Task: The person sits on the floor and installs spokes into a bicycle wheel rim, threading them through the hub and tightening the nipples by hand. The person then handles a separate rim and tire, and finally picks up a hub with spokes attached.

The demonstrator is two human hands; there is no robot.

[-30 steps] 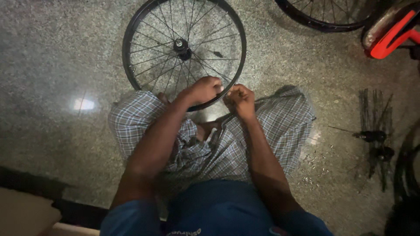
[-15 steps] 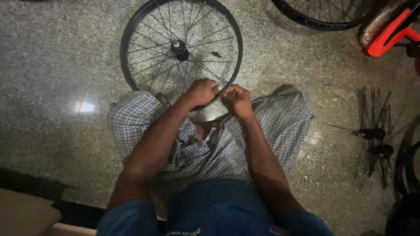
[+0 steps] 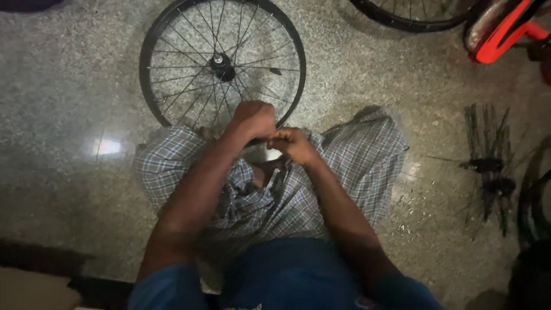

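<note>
A black spoked bicycle wheel (image 3: 172, 51) lies flat on the speckled stone floor in front of me, its hub (image 3: 221, 62) near the middle. My left hand (image 3: 255, 117) is curled over the wheel's near rim, fingers closed on it. My right hand (image 3: 291, 143) sits just beside it at the same stretch of rim, fingers pinched shut; what they pinch is too small to tell. Both forearms reach out over my checked cloth-covered lap (image 3: 344, 166).
A bundle of loose spokes with a hub (image 3: 488, 166) lies on the floor at the right. Another wheel (image 3: 413, 14) and a red bicycle frame part (image 3: 505, 34) are at the top right. A dark tyre edge (image 3: 534, 195) shows at the far right.
Both hands have drawn closer together at the near rim. The view has shifted slightly, so the wheel sits a little further left.
</note>
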